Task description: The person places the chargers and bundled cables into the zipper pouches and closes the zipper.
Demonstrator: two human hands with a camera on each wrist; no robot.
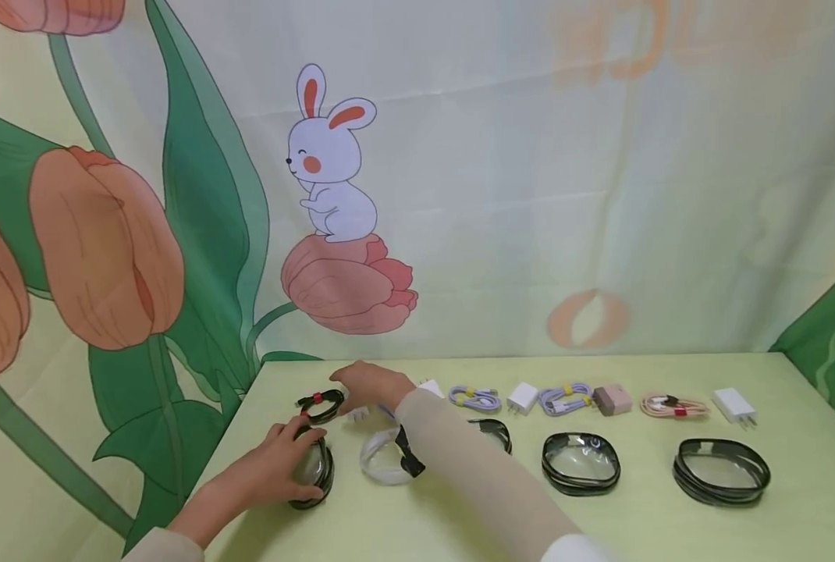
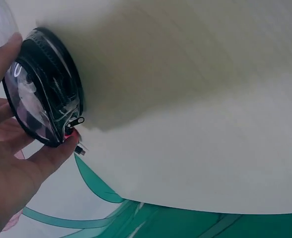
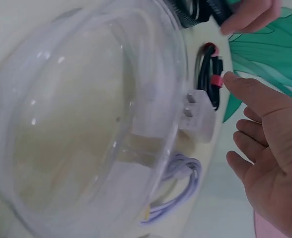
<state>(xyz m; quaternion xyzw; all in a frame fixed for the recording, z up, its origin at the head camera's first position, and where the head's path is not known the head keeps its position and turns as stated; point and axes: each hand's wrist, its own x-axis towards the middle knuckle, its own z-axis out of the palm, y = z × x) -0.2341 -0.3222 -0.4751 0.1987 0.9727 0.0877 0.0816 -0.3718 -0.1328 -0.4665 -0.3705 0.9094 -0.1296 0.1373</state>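
Note:
My left hand [image 1: 270,468] holds a clear zip pouch with black trim [image 2: 66,74], thumb at one end and fingers at the other. The pouch stands on its edge on the table, its zipper pull hanging at the thumb end. Just behind it lies a coiled black cable [image 3: 205,74] with red ties. My right hand [image 3: 280,144] reaches across beside this cable, its thumb near the red tie and its other fingers loosely curled, nothing visible in them. A white charger plug [image 3: 200,114] sits close to that cable.
A clear pouch with white trim [image 1: 371,472] lies under the right forearm. Further right are black-trimmed pouches [image 1: 579,485], [image 1: 719,493]. Behind them runs a row of purple cables [image 1: 474,400], white chargers [image 1: 523,398], a pink charger [image 1: 614,400] and a pink cable [image 1: 673,407].

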